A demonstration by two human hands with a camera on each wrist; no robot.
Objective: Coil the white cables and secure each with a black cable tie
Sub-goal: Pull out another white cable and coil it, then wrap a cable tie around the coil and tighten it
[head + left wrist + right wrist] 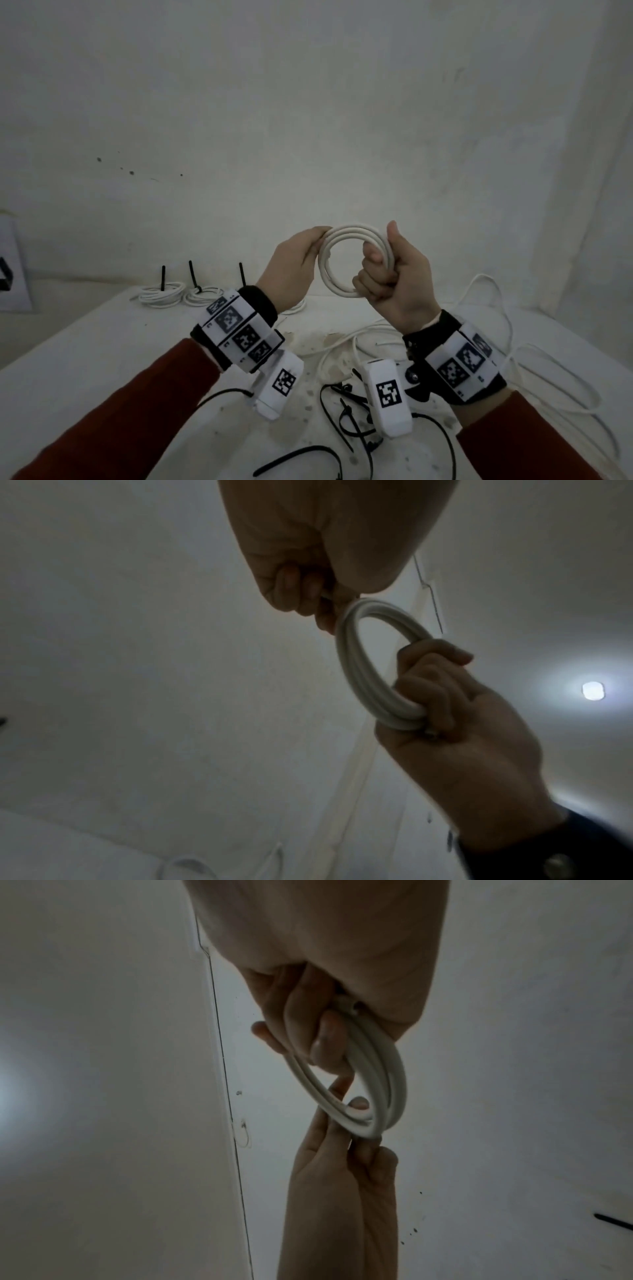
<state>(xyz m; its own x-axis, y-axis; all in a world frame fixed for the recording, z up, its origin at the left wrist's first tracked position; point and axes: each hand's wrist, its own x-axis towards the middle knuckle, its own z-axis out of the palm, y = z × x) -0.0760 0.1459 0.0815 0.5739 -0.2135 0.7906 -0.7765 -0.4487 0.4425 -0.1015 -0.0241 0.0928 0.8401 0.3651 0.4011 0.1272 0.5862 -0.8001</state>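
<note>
Holding a white cable [346, 260] wound into a small round coil of several smooth loops, we keep it raised above the counter [85, 346]. Our right hand [394, 284] has its grip curled tight around the coil's right side, thumb up. Our left hand [294, 267] pinches the left edge. Finished coils [161, 294] with upright black ties [163, 277] lie behind; loose black cable ties [349, 418] lie below.

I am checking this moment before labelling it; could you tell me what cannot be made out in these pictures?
- Head view: a third finished coil on the table is mostly hidden by the left hand.
- All views: the held white coil is partly covered by the right hand, so its cable end is not clear.
- Head view: the loose black cable ties are cut off by the bottom edge; no count.
</note>
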